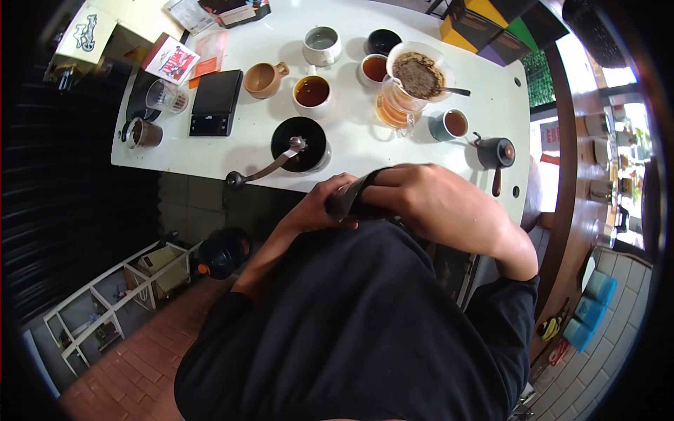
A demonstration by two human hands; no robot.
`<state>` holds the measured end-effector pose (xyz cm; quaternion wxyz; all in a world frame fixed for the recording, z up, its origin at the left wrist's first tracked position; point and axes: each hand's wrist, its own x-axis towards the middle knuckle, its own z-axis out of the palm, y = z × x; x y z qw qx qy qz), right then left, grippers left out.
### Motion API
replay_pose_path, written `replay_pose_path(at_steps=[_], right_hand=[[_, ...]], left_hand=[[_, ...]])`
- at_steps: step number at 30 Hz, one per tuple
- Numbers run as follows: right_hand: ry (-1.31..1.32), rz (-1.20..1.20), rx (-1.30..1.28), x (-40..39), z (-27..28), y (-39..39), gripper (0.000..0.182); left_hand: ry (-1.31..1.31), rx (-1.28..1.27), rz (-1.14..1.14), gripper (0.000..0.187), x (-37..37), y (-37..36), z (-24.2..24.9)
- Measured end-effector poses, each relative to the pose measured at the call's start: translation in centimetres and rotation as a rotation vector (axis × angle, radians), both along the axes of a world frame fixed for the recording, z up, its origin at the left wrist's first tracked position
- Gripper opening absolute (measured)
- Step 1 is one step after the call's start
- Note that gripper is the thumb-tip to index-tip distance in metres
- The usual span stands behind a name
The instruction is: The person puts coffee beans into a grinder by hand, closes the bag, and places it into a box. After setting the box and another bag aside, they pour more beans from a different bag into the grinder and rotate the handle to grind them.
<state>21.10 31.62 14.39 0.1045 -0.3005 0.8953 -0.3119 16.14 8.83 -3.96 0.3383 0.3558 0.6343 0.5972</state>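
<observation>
Close to my body at the table's front edge, both hands are on a dark, shiny container [347, 199], whose exact kind I cannot make out. My left hand [316, 205] is wrapped round its left side. Over its top and right side my right hand [414, 191] is bent with curled fingers; the fingertips are hidden. Just beyond my hands stands a hand coffee grinder [279, 135] with a black top, its crank [270, 168] pointing toward the front left.
A dripper with wet coffee grounds [419, 76] and a spoon [458, 91] sits on a glass server [393, 112]. Around it are several cups, including a white cup [312, 105]. A black scale [216, 102] lies left; a small black pot [496, 151] stands right.
</observation>
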Motion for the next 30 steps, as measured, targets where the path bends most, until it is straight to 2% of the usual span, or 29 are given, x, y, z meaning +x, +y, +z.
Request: replay_pose_path(at_steps=[2, 3, 5, 7, 9, 13, 15, 17, 19, 21, 23, 24, 28, 30], right_hand=[[-0.037, 0.003, 0.012, -0.2, 0.6, 0.7, 0.032], [-0.071, 0.020, 0.023, -0.3, 1.0, 1.1, 0.036], [-0.065, -0.018, 0.107, -0.1, 1.5, 1.8, 0.035], [0.080, -0.136, -0.125, 0.3, 1.9, 2.6, 0.033], [0.224, -0.197, -0.228, 0.7, 2.9, 3.4, 0.028], [0.479, -0.447, -0.451, 2.2, 3.3, 4.8, 0.016], [0.421, -0.588, -0.788, 3.2, 2.7, 4.8, 0.013], [0.441, -0.640, -0.843, 3.5, 2.0, 5.2, 0.009], [0.301, -0.758, -0.997, 3.3, 1.4, 5.6, 0.007], [0.304, -0.760, -1.013, 2.3, 1.3, 5.9, 0.012], [0.324, -0.747, -1.002, 0.9, 1.2, 7.0, 0.019], [0.385, -0.744, -0.979, 0.1, 1.8, 7.0, 0.024], [0.247, -0.631, -0.924, -2.4, 4.1, 7.3, 0.047], [0.288, -0.590, -0.967, -4.3, 3.6, 8.0, 0.049]], left_hand=[[-0.163, 0.007, -0.021, 0.073, 0.0, 0.8, 0.3], [-0.161, 0.006, -0.038, 0.073, 0.2, 1.1, 0.8], [-0.318, 0.035, 0.043, 0.074, 0.4, 2.0, 2.1], [-0.253, 0.084, 0.013, 0.076, -0.4, 2.3, 1.1], [-0.308, -0.033, -0.054, 0.084, -1.3, 2.2, -0.9], [-0.237, 0.137, -0.021, 0.095, -1.8, 3.0, 0.1], [-0.237, 0.179, -0.008, 0.098, -2.0, 2.6, 1.3], [-0.176, 0.160, -0.034, 0.096, -2.7, 2.2, 2.5], [-0.135, 0.147, -0.024, 0.093, -3.5, 2.5, 4.4], [-0.097, 0.128, -0.017, 0.090, -4.2, 3.3, 7.8], [-0.408, 0.246, -0.155, 0.088, -4.1, 5.2, 12.2], [-0.405, 0.285, -0.120, 0.087, -3.7, 6.2, 13.7], [-0.392, 0.257, -0.056, 0.079, -4.3, 7.7, 15.8], [-0.345, 0.263, -0.025, 0.079, -3.9, 8.1, 16.7]])
